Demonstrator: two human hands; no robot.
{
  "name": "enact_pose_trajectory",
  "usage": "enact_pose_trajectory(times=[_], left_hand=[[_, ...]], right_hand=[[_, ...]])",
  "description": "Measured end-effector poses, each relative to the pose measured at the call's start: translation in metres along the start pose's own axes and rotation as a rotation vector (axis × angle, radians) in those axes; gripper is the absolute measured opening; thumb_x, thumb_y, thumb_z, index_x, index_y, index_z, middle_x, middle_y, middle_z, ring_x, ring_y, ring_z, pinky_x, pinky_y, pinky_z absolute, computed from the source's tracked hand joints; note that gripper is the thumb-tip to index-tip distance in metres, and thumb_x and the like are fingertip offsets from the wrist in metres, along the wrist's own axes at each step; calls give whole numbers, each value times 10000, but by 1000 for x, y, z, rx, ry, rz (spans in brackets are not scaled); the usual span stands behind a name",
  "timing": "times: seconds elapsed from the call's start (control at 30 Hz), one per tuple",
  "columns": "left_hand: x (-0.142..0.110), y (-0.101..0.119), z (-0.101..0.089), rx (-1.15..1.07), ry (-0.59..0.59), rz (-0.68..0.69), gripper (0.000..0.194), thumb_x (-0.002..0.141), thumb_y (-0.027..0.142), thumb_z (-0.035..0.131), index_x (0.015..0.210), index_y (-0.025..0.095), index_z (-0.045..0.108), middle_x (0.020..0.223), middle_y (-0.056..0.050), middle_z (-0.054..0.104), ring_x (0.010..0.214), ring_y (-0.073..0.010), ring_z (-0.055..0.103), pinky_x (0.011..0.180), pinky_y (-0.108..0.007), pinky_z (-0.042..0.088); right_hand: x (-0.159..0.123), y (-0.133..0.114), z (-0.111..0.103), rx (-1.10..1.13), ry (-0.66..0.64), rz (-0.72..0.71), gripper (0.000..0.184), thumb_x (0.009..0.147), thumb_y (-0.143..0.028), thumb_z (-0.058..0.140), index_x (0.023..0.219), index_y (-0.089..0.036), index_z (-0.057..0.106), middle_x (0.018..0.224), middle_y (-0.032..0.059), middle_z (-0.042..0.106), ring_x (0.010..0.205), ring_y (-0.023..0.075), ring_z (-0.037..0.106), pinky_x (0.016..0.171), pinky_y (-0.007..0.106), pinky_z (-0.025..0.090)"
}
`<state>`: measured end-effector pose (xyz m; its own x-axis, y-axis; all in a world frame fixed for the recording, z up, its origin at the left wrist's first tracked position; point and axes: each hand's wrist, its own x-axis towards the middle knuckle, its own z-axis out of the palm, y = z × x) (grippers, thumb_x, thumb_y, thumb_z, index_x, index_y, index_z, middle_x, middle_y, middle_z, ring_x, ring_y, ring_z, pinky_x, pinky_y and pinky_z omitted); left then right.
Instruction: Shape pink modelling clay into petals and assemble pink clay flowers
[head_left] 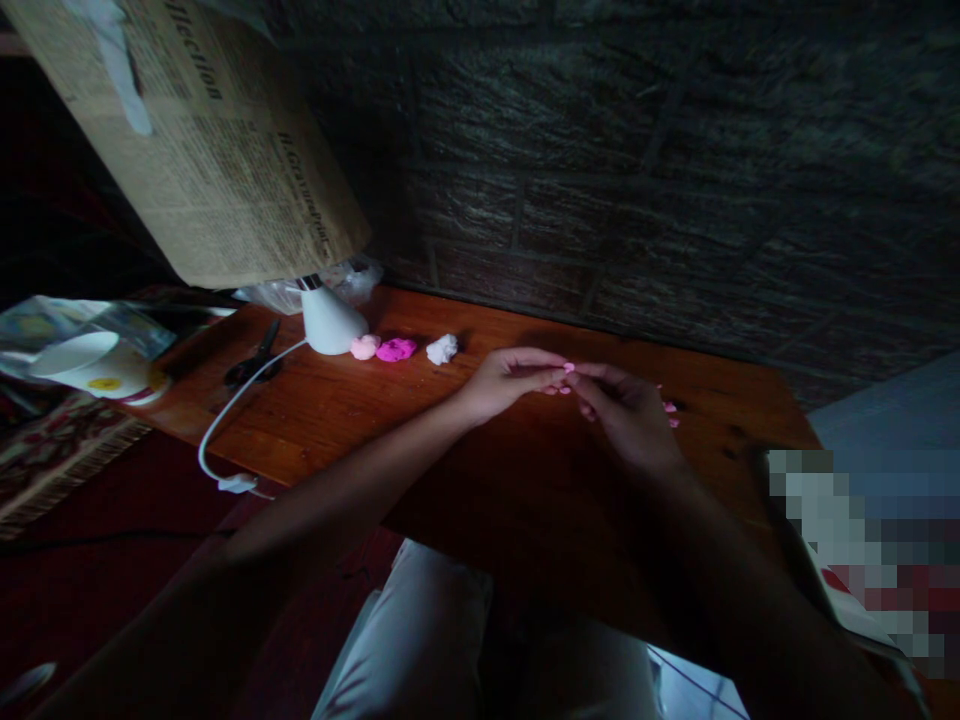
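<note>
Over the wooden table, the fingertips of my left hand (510,380) and my right hand (626,408) meet, pinching a small piece of pink modelling clay (569,368) between them. A few more pink bits show just under the fingers, partly hidden. Beyond my right hand lie small pink clay pieces (670,407) on the tabletop. Left of my left hand sits a white clay lump (442,348). Farther left, a bright magenta clay lump (396,349) touches a pale pink clay ball (365,346).
A lamp (330,320) with a newsprint shade (225,150) stands at the back left, its white cable (214,430) looping over the edge. Black scissors (255,365) and a paper cup (97,365) are left of it. A brick wall (600,180) borders the table (337,420). A blurred-out screen device stands right.
</note>
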<state>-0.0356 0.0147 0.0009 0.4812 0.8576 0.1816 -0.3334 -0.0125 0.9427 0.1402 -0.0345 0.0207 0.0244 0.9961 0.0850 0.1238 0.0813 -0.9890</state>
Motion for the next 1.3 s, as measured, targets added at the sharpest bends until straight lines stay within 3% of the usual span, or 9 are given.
enact_pose_trajectory(times=[0.4,0.8,1.3], left_hand=[[0,-2,-1,170,18,74,264,819,312,773,1026,149,765,968,-79,784,800,-133,709,785,-308,578],[1,-7,-1,202,0,90,280,843,351,753,1027,140,746,983,-88,776,841,-145,714,760,-292,572],[0,-8,1,285,28,213,202,889,318,701,976,135,702,926,-72,764,783,-114,699,669,-225,553]], right_hand=[[1,0,1,10,-20,12,377,770,-456,778,986,-148,749,639,-19,623,553,100,503,528,258,402],[1,-1,1,5,-16,1,344,759,-455,785,940,-164,770,637,-12,626,553,102,501,527,259,407],[2,4,-4,-82,-43,-58,351,840,-488,715,1008,-185,771,672,2,650,593,126,533,568,281,429]])
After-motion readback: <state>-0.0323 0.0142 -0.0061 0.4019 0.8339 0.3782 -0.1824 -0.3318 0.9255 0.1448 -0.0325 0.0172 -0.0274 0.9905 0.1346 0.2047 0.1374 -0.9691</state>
